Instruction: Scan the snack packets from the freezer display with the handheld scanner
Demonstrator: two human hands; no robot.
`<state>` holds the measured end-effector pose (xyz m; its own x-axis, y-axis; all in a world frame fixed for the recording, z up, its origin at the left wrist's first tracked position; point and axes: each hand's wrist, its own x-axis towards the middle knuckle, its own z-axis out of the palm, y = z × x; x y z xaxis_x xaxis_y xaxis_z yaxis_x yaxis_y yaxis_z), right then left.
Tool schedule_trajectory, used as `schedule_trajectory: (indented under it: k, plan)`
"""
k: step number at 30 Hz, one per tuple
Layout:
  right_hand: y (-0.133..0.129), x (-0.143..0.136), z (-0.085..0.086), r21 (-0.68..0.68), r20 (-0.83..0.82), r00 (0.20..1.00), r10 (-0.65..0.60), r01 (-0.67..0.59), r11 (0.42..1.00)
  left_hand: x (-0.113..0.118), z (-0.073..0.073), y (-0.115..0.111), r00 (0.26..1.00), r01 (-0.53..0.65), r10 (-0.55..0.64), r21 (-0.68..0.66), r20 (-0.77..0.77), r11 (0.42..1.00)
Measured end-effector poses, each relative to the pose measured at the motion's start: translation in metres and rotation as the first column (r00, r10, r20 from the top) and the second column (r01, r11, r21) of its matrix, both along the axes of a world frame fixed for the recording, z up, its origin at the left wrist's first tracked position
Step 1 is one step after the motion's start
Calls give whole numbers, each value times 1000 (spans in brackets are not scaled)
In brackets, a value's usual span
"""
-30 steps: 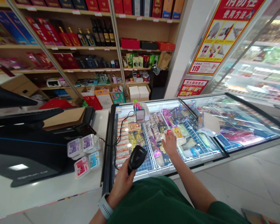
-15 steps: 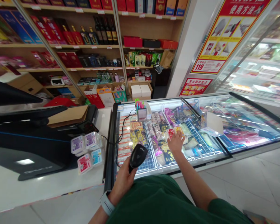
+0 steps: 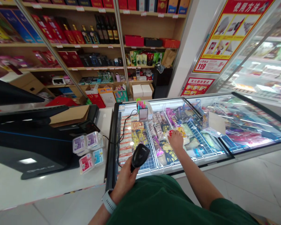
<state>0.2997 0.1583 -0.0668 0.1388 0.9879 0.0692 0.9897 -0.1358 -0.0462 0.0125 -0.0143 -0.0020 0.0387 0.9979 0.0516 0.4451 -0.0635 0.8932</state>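
Observation:
My left hand (image 3: pixel 126 178) is wrapped round the handle of a black barcode scanner (image 3: pixel 140 155), held over the near left part of a glass-topped freezer (image 3: pixel 196 162). A black cable (image 3: pixel 124 128) runs over the glass. Over the freezer's middle, my right hand (image 3: pixel 176 140) is on small red and yellow-orange packs; the red pack (image 3: pixel 170 133) shows at its left and the yellow-orange pack (image 3: pixel 181 131) just beyond it. The fingers are bent and partly hidden. Below the glass lie wire baskets of frozen packages.
Clear plastic boxes with purple, red and blue labels (image 3: pixel 86 163) sit on the white counter (image 3: pixel 61 190) at left, beside a black register (image 3: pixel 37 147). A white card (image 3: pixel 215 124) lies on the freezer at right. Shelves (image 3: pixel 72 46) of bottles and boxes stand behind.
The fingers of my right hand have drawn in from spread over the red and yellow-orange packs to bent around them. My left hand still holds the scanner; the view has shifted slightly.

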Motion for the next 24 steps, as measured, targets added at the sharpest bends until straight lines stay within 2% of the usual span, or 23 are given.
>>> schedule_trajectory:
  k: [7,14,24]
  plan:
    - [27,-8,1,-98,4,997,-72,72,993,0,-2,2,1000,-1,1,16,22,1000]
    - [34,-6,2,-108,32,998,-51,54,993,1,-1,3,999,11,-12,11,52,1000]
    - [30,5,29,-95,-57,995,-81,75,993,-1,4,5,999,15,-14,-11,51,1000]
